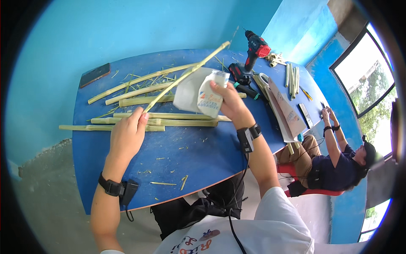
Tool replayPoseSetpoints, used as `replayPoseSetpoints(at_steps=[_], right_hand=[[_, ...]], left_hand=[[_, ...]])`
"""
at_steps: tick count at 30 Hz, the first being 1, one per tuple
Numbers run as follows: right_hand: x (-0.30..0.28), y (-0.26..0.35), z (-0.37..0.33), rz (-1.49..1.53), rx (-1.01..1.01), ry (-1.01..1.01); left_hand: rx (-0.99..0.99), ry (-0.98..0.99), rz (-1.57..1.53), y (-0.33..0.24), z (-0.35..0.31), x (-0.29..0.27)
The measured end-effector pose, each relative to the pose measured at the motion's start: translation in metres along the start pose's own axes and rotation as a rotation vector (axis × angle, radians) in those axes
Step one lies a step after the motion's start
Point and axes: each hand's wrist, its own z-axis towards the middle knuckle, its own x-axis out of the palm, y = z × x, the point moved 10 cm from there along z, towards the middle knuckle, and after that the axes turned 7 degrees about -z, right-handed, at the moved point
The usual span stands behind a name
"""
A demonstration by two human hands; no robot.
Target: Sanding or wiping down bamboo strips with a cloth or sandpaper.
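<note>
Gripping with the left hand (128, 133), thumb and fingers closed at nine o'clock, the lower end of a slender, straight, yellow-green bamboo stick (186, 75); aiming it slantwise across the table toward half past twelve. Pinching with the right hand (230, 101), between one and two o'clock, a folded white paper sheet (209, 99) with blue and orange print, bent into a loose flap just beside the stick's middle. Cannot tell contact from mere nearness between stick and sheet. Wearing black wrist straps (111, 187) with small black boxes on both arms.

Facing a flat blue table (198, 156) laid, from nine round to eleven o'clock, with long pale-green bamboo stalks (169, 122), roughly parallel, some beneath the held stick. Seeing thin green shavings (139, 82) among them, plus loose pale slivers (163, 183) near seven.

Finding a flat, dark, rectangular block (95, 75) at ten; a black-and-red cordless drill (251, 59) upright at one; short, pale, straight sticks (292, 80) side by side at two; large folded printed sheets (287, 112) between two and three. Noting a seated co-worker (338, 169) in navy top and dark cap between three and four, hands together near the table's edge.
</note>
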Motion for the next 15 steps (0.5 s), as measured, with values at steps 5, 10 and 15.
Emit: replayPoseSetpoints(at_steps=[5, 10, 15], right_hand=[[-0.031, 0.064, -0.025, -0.439, -0.427, -0.364], [0.009, 0.095, -0.047, -1.132, -0.790, -0.499], [0.053, 0.049, -0.029, -1.486, -0.739, -0.170]], left_hand=[[0.030, 0.022, 0.163, 0.012, 0.000, 0.000], [0.029, 0.075, 0.271, 0.018, -0.006, -0.003], [0.099, 0.093, 0.213, 0.010, -0.007, -0.012]])
